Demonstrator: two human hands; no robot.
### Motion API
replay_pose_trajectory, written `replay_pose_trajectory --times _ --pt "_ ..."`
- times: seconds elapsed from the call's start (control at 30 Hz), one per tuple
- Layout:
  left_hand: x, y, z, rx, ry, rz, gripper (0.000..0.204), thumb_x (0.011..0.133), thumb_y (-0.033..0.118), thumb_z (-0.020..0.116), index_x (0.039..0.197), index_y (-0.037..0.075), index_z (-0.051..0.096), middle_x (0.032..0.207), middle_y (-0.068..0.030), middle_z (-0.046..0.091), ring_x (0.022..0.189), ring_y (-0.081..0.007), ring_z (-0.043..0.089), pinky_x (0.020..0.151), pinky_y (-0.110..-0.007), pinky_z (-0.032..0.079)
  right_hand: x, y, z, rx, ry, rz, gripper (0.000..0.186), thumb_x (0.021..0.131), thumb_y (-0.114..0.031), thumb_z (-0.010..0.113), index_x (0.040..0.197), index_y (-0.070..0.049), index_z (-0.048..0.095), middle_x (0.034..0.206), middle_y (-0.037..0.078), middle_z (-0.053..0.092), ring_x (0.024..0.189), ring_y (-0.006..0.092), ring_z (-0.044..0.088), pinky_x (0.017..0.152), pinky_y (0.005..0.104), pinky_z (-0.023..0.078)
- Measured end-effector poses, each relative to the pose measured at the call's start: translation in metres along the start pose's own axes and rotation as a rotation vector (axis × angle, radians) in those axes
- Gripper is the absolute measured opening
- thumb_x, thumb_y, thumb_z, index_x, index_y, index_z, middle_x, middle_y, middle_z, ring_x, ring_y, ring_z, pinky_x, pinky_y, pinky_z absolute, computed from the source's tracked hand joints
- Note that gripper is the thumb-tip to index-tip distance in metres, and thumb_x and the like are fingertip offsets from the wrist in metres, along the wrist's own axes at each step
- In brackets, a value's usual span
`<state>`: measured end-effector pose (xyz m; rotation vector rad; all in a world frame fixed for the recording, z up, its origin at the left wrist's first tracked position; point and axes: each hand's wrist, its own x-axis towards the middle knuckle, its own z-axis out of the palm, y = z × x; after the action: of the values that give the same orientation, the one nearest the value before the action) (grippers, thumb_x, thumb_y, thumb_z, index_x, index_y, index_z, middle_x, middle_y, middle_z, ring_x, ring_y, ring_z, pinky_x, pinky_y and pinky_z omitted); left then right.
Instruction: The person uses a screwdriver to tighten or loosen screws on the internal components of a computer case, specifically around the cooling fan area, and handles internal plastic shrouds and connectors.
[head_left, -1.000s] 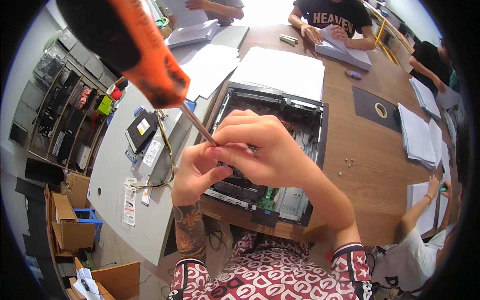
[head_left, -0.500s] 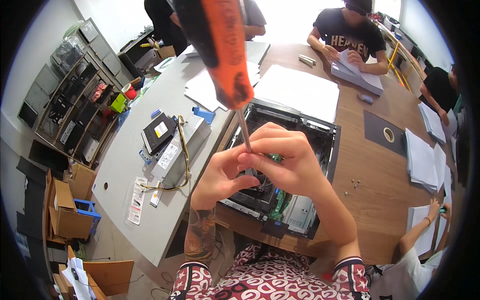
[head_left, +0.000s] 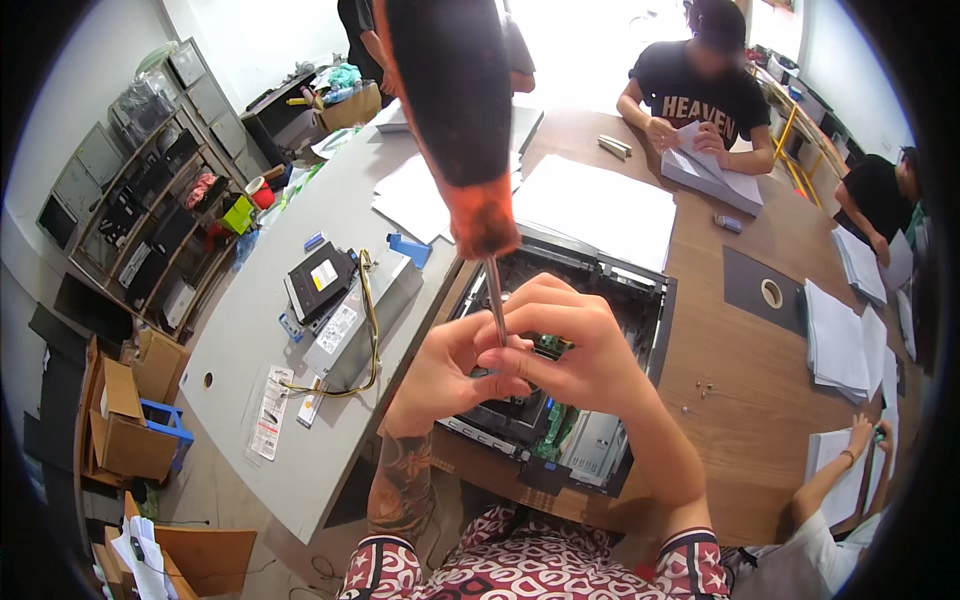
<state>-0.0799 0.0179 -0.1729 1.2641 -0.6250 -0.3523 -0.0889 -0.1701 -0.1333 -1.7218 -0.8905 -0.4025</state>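
A screwdriver with a black and orange handle stands nearly upright, its handle rising close to the camera and its metal shaft pointing down. My right hand pinches the lower shaft between thumb and fingers. Against it, my left hand is curled with fingertips reaching behind the shaft near the tip; whatever they hold is hidden. Below both hands lies an opened black computer case, partly covered by them. Inside it a green circuit board and a silver metal panel show.
On the grey table to the left lie a metal power supply with cables, a black drive and a blister pack. Small screws sit on the brown table. Paper stacks and people handling sheets are around it.
The screwdriver and both hands appear slightly lower in the picture, and the handle has turned to show more black. The left thumb has moved closer to the right hand's fingers.
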Motion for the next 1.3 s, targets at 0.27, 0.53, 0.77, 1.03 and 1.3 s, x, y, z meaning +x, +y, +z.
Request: replay_pose_trajectory --times 0.27,0.53,0.77,1.03,1.3 --pt "-0.008 0.009 -0.008 0.240 -0.308 0.009 0.043 0.087 -0.006 0.061 0.129 -0.003 0.053 0.120 -0.0166 0.060 0.114 -0.0225 0.058 0.101 -0.036 0.046 0.001 0.002 -0.005 0.158 -0.093 -0.035 0.014 0.085 -0.008 0.067 0.096 -0.001 0.073 0.098 0.011 0.072 0.093 0.0231 0.065 0.088 0.0347 0.047" --pt "-0.004 0.001 0.002 0.083 0.057 -0.044 0.033 0.081 -0.003 0.074 0.112 -0.005 0.064 0.096 -0.0104 0.070 0.084 -0.0151 0.068 0.076 -0.029 0.058 -0.001 0.003 -0.002 0.014 -0.086 0.038 0.027 0.076 -0.009 0.079 0.100 0.000 0.070 0.094 0.010 0.069 0.089 0.0228 0.064 0.081 0.0335 0.049" --pt "-0.010 -0.006 -0.009 0.299 -0.062 0.121 0.030 0.083 -0.003 0.069 0.113 -0.002 0.065 0.097 -0.0079 0.069 0.087 -0.0142 0.066 0.080 -0.031 0.055 -0.004 0.005 0.007 0.055 -0.048 -0.004 0.014 0.082 0.001 0.069 0.096 0.001 0.069 0.092 0.010 0.068 0.085 0.0221 0.063 0.076 0.0319 0.049" --pt "-0.010 -0.004 -0.006 0.350 0.010 0.035 0.032 0.077 -0.001 0.077 0.107 0.000 0.067 0.086 -0.0050 0.069 0.083 -0.0121 0.065 0.074 -0.026 0.052 0.000 -0.003 0.001 0.041 -0.069 0.015 0.017 0.081 -0.006 0.071 0.096 -0.001 0.068 0.092 0.009 0.068 0.088 0.0229 0.062 0.081 0.0340 0.049" --pt "-0.004 0.004 -0.008 0.353 -0.148 0.093 0.031 0.074 0.000 0.080 0.102 -0.001 0.066 0.091 -0.0050 0.068 0.086 -0.0142 0.063 0.080 -0.030 0.052 0.000 0.006 0.005 -0.027 0.012 -0.146 0.010 0.079 -0.002 0.073 0.088 0.001 0.068 0.083 0.011 0.066 0.081 0.0259 0.063 0.070 0.0343 0.051"
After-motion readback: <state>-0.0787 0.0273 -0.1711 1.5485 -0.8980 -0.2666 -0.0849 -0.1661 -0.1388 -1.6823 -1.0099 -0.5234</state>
